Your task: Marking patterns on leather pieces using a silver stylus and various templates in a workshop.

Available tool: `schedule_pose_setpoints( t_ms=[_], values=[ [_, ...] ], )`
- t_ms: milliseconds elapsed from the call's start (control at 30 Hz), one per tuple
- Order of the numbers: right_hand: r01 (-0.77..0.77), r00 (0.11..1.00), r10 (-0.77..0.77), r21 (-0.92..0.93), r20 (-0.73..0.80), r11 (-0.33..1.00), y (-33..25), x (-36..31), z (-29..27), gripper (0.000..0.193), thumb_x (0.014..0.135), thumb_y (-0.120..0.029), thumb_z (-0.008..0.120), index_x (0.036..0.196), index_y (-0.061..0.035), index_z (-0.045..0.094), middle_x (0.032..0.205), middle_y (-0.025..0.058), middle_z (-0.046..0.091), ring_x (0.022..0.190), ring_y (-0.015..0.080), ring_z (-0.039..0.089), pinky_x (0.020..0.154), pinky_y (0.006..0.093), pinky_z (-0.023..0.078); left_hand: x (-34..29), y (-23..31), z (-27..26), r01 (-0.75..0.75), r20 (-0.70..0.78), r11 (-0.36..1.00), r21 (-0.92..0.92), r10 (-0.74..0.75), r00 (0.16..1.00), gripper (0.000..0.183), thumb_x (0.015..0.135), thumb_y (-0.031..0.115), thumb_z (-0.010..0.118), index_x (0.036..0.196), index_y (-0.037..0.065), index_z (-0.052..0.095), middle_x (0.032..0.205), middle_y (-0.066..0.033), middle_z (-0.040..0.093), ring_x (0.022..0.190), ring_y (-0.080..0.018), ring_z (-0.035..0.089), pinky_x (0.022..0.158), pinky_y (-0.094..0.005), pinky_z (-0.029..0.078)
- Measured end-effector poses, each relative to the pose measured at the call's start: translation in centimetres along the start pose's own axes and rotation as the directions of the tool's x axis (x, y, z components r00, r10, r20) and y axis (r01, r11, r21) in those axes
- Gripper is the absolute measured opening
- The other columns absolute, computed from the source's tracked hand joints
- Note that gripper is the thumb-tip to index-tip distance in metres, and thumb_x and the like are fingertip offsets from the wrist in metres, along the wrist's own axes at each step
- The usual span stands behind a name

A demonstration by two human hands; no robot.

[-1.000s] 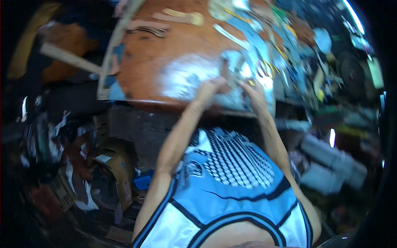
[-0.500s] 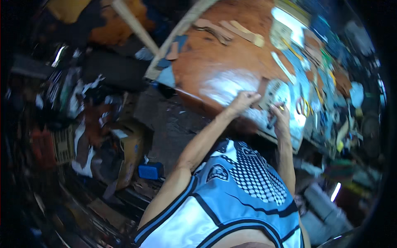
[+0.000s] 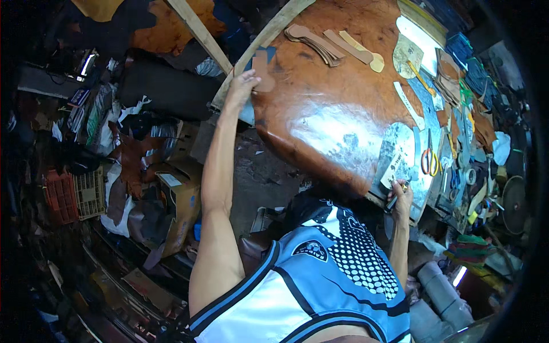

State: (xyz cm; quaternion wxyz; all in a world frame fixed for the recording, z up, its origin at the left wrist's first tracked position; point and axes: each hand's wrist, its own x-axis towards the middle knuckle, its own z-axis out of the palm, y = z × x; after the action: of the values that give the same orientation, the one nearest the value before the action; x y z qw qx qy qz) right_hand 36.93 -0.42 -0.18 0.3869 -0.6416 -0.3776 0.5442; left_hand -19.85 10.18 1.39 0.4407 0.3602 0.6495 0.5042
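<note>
My left hand point(image 3: 244, 88) is stretched to the left edge of the work table. Its fingers are closed on the edge of a cut tan leather piece point(image 3: 263, 75), which is slightly blurred. At the near right corner my right hand point(image 3: 402, 196) grips a dark-handled tool point(image 3: 391, 204), whose working end I cannot make out. Just beyond that hand lies a pale pattern template point(image 3: 401, 151) on a metal sheet. A large brown leather hide point(image 3: 326, 97) covers most of the table.
Scissors with orange and yellow handles point(image 3: 429, 162) lie right of the template. Stacked leather strips point(image 3: 313, 43) rest on the hide's far part. A narrow white template point(image 3: 409, 106) lies near its right edge. A cardboard box point(image 3: 182, 206) and plastic crates point(image 3: 74, 194) stand left.
My left hand has moved left and away from beside the template, carrying a brown leather piece to the table's left edge. My right hand still holds the dark-handled tool near the template.
</note>
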Motion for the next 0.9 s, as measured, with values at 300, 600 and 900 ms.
schedule_pose_setpoints(
  t_ms=[300, 600, 900],
  values=[
    [-0.049, 0.992, 0.060, 0.101, -0.111, 0.994, 0.8, -0.4, -0.7, 0.017, 0.091, -0.017, 0.069, 0.095, -0.0078, 0.056, 0.069, 0.0007, 0.058, 0.049, 0.0089, 0.054, 0.040, 0.0219, 0.043, 1.5, -1.0, 1.2, -0.131, -0.162, 0.526, 0.840, 0.474, 0.866, 0.059, 0.087, 0.038, 0.070, 0.137, 0.010, 0.056, 0.135, -0.0218, 0.055, 0.128, -0.0421, 0.046, 0.105, -0.0541, 0.036],
    [-0.057, 0.998, 0.059, 0.097, -0.012, 0.994, 0.4, -0.8, 0.2, 0.018, 0.090, -0.019, 0.071, 0.095, -0.0061, 0.059, 0.067, 0.0005, 0.058, 0.047, 0.0087, 0.054, 0.041, 0.0219, 0.043, 3.5, -0.2, 18.1, -0.689, 0.245, 0.407, 0.600, 0.726, 0.643, 0.022, 0.088, 0.017, 0.068, 0.105, 0.003, 0.069, 0.102, -0.0172, 0.067, 0.099, -0.0355, 0.063, 0.087, -0.0443, 0.050],
    [-0.061, 0.998, 0.061, -0.031, 0.003, 0.998, -3.1, -1.7, 2.3, 0.017, 0.092, -0.020, 0.067, 0.095, -0.0040, 0.061, 0.066, -0.0001, 0.059, 0.046, 0.0073, 0.051, 0.041, 0.0236, 0.040, 16.4, -0.5, 28.7, -0.575, 0.414, 0.254, 0.778, 0.481, 0.773, 0.051, 0.086, 0.048, 0.069, 0.089, -0.003, 0.075, 0.085, -0.0247, 0.071, 0.082, -0.0398, 0.070, 0.075, -0.0482, 0.053]
  ],
)
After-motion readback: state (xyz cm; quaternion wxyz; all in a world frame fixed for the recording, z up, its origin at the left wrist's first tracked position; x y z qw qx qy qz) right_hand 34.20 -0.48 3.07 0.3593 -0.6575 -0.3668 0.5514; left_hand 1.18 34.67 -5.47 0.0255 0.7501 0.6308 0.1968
